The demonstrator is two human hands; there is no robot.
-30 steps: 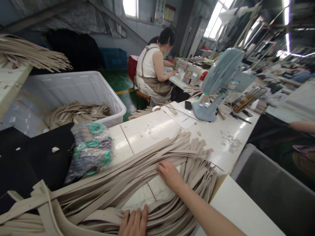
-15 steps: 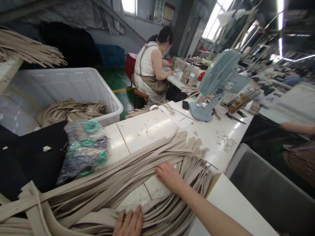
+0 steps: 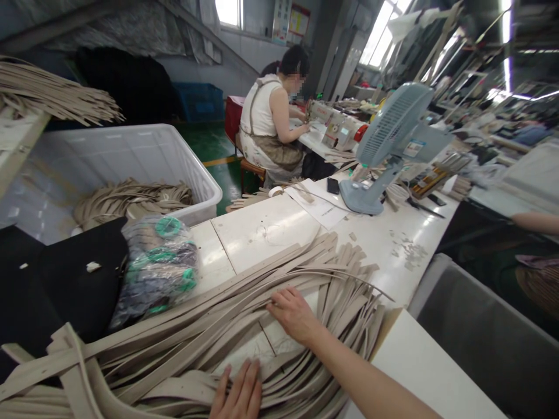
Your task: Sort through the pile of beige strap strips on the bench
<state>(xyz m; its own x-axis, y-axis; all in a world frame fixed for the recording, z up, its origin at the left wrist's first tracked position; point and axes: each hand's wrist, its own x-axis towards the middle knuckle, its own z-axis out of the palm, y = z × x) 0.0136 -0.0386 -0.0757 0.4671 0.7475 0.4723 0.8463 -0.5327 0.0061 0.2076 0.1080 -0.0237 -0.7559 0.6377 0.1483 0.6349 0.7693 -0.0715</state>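
Note:
A big fan of long beige leather straps [image 3: 244, 314] lies spread across the white worktable [image 3: 271, 224]. My right hand [image 3: 293, 314] rests on the straps near the middle, fingers apart and pressing down on them. At the bottom edge my left hand [image 3: 238, 396] lies flat on the near ends of the straps, fingers together and extended. Neither hand grips a strap.
A clear bag of green-capped spools [image 3: 159, 262] and black cloth [image 3: 65, 285] lie left of the straps. A white bin [image 3: 131, 157] holds more straps. A desk fan [image 3: 388, 139], phone [image 3: 333, 185] and paper stand farther back. A seated person [image 3: 273, 116] works at a sewing machine. A grey bin [image 3: 484, 337] is at right.
My right hand has slid a little to the left across the straps. My left hand stays flat at the near ends. The view shifted slightly.

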